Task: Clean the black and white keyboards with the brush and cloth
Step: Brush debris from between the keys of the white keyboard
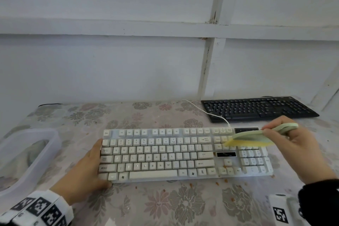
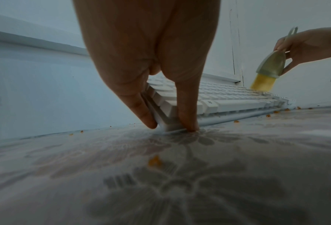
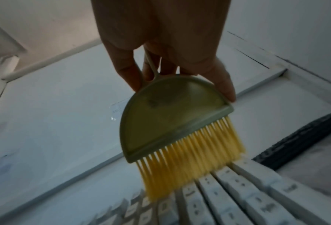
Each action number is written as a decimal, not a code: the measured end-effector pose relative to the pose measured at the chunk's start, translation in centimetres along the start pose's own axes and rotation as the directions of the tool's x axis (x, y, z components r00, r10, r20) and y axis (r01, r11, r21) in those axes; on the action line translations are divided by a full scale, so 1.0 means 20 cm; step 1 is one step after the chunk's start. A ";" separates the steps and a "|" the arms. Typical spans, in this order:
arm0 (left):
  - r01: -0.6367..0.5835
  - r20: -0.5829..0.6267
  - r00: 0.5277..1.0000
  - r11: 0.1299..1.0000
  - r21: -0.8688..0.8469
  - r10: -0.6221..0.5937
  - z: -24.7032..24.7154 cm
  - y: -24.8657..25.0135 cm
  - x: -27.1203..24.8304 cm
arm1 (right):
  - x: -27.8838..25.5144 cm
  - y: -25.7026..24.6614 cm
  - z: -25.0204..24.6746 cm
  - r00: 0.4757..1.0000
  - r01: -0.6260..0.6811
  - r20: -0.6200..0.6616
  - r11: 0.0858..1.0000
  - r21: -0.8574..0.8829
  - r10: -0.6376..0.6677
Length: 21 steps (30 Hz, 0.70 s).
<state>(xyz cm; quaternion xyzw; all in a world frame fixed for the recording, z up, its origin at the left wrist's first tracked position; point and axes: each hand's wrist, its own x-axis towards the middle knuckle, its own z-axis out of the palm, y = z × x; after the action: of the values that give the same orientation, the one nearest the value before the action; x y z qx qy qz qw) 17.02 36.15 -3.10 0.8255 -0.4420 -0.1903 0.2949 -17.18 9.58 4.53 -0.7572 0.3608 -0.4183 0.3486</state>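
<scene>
The white keyboard point(image 1: 183, 154) lies across the middle of the table. My left hand point(image 1: 100, 163) braces its front left corner, with straight fingers point(image 2: 141, 106) along the left edge and the thumb on the front edge. In my right hand point(image 1: 286, 134) is the handle of a pale green brush point(image 1: 251, 138). The brush's yellow bristles point(image 3: 189, 164) touch the keys at the upper right, near the number pad. The black keyboard point(image 1: 256, 109) lies untouched at the back right. In the right wrist view my fingers point(image 3: 224, 85) curl round the brush point(image 3: 172, 118).
A translucent plastic container point(image 1: 45, 152) stands at the left with something greyish inside, too blurred to name. Orange crumbs point(image 1: 218, 182) are scattered in front of the white keyboard's right end. Its white cable point(image 1: 207, 112) runs back towards the wall. A flowered cloth point(image 1: 165, 203) covers the table.
</scene>
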 end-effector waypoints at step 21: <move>-0.033 -0.009 0.999 0.999 -0.017 0.033 0.00 0.01 0.00 | -0.12 -0.40 0.31 0.987 0.135 0.082 0.991 0.013 -0.136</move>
<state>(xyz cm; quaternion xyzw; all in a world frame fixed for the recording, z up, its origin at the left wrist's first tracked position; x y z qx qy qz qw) 16.82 36.06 -2.90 0.8164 -0.4527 -0.1854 0.3070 -10.71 16.99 7.64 -0.7953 0.2922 -0.4108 0.3367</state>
